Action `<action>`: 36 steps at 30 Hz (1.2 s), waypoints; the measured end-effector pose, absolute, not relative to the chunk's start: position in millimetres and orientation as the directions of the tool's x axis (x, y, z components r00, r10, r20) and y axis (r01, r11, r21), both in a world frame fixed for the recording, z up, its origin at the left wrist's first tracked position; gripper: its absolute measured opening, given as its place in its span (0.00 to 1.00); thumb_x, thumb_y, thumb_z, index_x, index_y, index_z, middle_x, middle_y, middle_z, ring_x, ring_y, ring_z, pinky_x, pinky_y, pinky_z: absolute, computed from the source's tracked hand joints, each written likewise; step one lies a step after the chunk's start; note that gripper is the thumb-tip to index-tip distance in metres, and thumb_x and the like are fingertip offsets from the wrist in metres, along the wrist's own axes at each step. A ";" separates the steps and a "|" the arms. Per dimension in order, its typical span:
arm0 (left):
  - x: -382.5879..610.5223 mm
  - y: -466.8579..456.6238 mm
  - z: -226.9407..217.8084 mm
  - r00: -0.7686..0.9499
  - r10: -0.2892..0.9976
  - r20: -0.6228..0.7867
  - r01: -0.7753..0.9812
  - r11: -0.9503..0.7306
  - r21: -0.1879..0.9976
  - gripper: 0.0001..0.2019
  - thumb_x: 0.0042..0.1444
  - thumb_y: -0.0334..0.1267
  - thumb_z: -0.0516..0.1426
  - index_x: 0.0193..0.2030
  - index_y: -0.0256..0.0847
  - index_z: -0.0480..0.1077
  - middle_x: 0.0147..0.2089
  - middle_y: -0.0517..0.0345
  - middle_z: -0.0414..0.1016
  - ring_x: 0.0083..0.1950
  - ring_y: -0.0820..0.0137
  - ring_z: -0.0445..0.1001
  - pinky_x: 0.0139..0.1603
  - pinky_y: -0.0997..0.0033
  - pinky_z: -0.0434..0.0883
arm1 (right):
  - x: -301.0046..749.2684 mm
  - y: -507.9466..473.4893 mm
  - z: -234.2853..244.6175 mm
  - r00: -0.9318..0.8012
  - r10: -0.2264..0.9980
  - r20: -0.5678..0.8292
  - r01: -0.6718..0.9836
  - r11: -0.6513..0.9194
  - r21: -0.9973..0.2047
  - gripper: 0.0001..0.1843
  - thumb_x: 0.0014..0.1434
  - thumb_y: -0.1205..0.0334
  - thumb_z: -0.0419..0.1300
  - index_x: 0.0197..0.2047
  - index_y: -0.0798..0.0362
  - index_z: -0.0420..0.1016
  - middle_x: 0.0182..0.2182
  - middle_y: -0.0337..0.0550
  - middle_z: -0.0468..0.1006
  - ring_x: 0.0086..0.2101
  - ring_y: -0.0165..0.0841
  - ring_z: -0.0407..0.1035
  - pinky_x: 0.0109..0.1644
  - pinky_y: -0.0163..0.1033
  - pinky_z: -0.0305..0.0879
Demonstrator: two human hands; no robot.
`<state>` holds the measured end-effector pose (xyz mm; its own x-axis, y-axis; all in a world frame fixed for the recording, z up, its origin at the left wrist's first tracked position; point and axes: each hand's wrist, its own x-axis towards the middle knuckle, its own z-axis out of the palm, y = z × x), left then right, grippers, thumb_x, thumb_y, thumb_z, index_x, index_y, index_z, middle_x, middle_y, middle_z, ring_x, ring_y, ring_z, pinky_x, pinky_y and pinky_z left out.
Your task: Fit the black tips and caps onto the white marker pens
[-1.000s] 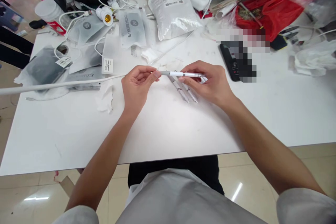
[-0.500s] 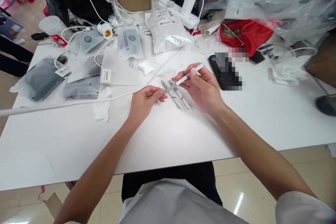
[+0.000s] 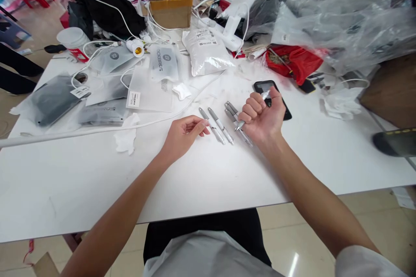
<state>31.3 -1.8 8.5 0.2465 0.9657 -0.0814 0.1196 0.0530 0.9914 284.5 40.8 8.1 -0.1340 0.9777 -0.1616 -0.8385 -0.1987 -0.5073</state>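
My right hand (image 3: 261,117) is closed in a fist around a thin silver-white pen (image 3: 265,94), whose ends stick out above and below the fist. Under and just left of that hand lie several more silver pens (image 3: 217,125) on the white table (image 3: 201,173). My left hand (image 3: 183,135) rests on the table with its fingers loosely curled and its fingertips beside the leftmost pen; nothing shows in it. A black phone (image 3: 274,95) lies just behind my right hand.
Grey plastic packets (image 3: 107,91), white cables and a lamp socket (image 3: 136,47) crowd the back left. A white foil bag (image 3: 206,52), a cardboard box (image 3: 170,11), a red bag (image 3: 294,60) and clear plastic sheeting (image 3: 344,26) fill the back. Crumpled tissue (image 3: 125,138) lies left of my left hand.
My left hand has let go of the pen and settled on the table. My right hand has swung the pen into a fist and moved right. More pens now show beneath it.
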 end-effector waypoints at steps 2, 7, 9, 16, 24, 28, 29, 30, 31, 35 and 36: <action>32.2 -2.2 8.5 0.250 0.965 -0.084 0.118 0.056 0.991 0.17 0.68 0.55 0.64 0.41 0.42 0.83 0.38 0.53 0.86 0.38 0.69 0.79 0.42 0.68 0.73 | 285.8 41.1 4.5 -0.143 0.979 -0.146 -0.838 -0.198 -0.508 0.34 0.69 0.46 0.61 0.28 0.47 0.38 0.18 0.27 0.40 0.19 0.26 0.32 0.20 0.37 0.37; 32.8 -2.4 8.8 0.259 0.962 -0.084 0.114 0.056 0.992 0.17 0.68 0.54 0.64 0.42 0.42 0.83 0.38 0.54 0.85 0.38 0.70 0.79 0.42 0.69 0.73 | 286.4 41.6 2.4 -0.163 0.982 -0.099 -0.837 -0.190 -0.513 0.35 0.66 0.48 0.64 0.28 0.46 0.37 0.19 0.27 0.38 0.19 0.25 0.31 0.20 0.36 0.37; 32.2 -2.4 8.8 0.258 0.963 -0.083 0.113 0.055 0.992 0.17 0.68 0.54 0.64 0.42 0.42 0.83 0.38 0.54 0.85 0.37 0.69 0.79 0.42 0.69 0.73 | 286.3 41.8 3.0 -0.151 0.982 -0.113 -0.836 -0.188 -0.516 0.34 0.67 0.47 0.63 0.28 0.46 0.38 0.19 0.27 0.38 0.19 0.25 0.31 0.19 0.36 0.37; 30.6 -1.0 8.9 0.252 0.964 -0.081 0.114 0.054 0.992 0.17 0.68 0.55 0.64 0.42 0.41 0.83 0.37 0.53 0.85 0.37 0.69 0.79 0.42 0.67 0.74 | 290.4 42.4 -1.2 -0.179 0.982 -0.066 -0.846 -0.188 -0.499 0.34 0.65 0.49 0.64 0.28 0.46 0.39 0.18 0.27 0.41 0.19 0.25 0.33 0.19 0.37 0.40; 38.3 -10.1 4.5 0.372 0.927 -0.041 0.099 0.005 0.995 0.20 0.62 0.51 0.71 0.56 0.46 0.83 0.50 0.51 0.86 0.51 0.63 0.82 0.50 0.65 0.76 | 256.3 24.1 15.9 -0.169 0.985 -0.022 -0.872 -0.160 -0.463 0.36 0.63 0.44 0.67 0.26 0.46 0.42 0.19 0.30 0.48 0.21 0.28 0.43 0.27 0.39 0.60; 42.3 -12.8 0.9 0.411 0.908 -0.075 0.019 0.074 0.997 0.17 0.60 0.49 0.72 0.51 0.44 0.84 0.43 0.54 0.86 0.42 0.67 0.81 0.45 0.66 0.76 | 236.7 12.6 23.5 -0.227 0.974 0.018 -0.821 -0.181 -0.542 0.32 0.61 0.38 0.65 0.24 0.47 0.50 0.22 0.33 0.53 0.25 0.31 0.53 0.41 0.46 0.72; 41.7 -11.7 0.6 0.396 0.915 -0.081 -0.009 0.092 0.996 0.15 0.59 0.49 0.72 0.47 0.42 0.84 0.40 0.54 0.85 0.40 0.67 0.80 0.41 0.66 0.75 | 233.9 11.1 24.2 -0.235 0.971 0.038 -0.795 -0.170 -0.583 0.31 0.61 0.36 0.64 0.23 0.47 0.54 0.23 0.35 0.56 0.27 0.32 0.56 0.44 0.49 0.73; 40.5 -10.0 0.8 0.362 0.928 -0.084 -0.042 0.106 0.993 0.15 0.60 0.49 0.72 0.46 0.42 0.84 0.39 0.53 0.85 0.38 0.68 0.79 0.39 0.67 0.74 | 231.8 10.2 24.2 -0.235 0.970 0.062 -0.764 -0.145 -0.629 0.30 0.61 0.35 0.62 0.23 0.47 0.58 0.25 0.37 0.59 0.30 0.34 0.60 0.48 0.51 0.74; 38.6 -7.6 1.5 0.319 0.944 -0.081 -0.076 0.111 0.991 0.15 0.60 0.49 0.72 0.46 0.41 0.84 0.39 0.53 0.85 0.37 0.68 0.79 0.38 0.67 0.74 | 230.4 9.9 23.4 -0.228 0.970 0.088 -0.728 -0.110 -0.676 0.29 0.61 0.33 0.60 0.23 0.48 0.63 0.28 0.40 0.64 0.33 0.37 0.64 0.51 0.53 0.74; 28.9 4.3 6.6 0.165 0.984 -0.070 -0.194 0.102 0.976 0.15 0.61 0.49 0.72 0.48 0.41 0.84 0.39 0.52 0.85 0.38 0.68 0.78 0.38 0.67 0.75 | 229.0 10.0 12.2 -0.201 0.969 0.146 -0.532 0.017 -0.846 0.30 0.69 0.34 0.51 0.33 0.49 0.79 0.43 0.49 0.75 0.46 0.44 0.72 0.55 0.53 0.74; 26.9 7.2 7.5 0.145 0.986 -0.081 -0.220 0.112 0.969 0.16 0.61 0.50 0.71 0.47 0.41 0.84 0.39 0.52 0.84 0.39 0.68 0.78 0.39 0.68 0.75 | 229.2 9.1 8.8 -0.220 0.963 0.154 -0.470 0.034 -0.882 0.30 0.71 0.35 0.50 0.38 0.48 0.81 0.46 0.48 0.75 0.47 0.44 0.74 0.55 0.53 0.75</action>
<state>26.9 7.2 7.5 0.1453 0.9860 -0.0813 -0.2197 0.1122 0.9691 229.2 9.1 8.8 -0.2202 0.9632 0.1543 -0.4698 0.0340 -0.8821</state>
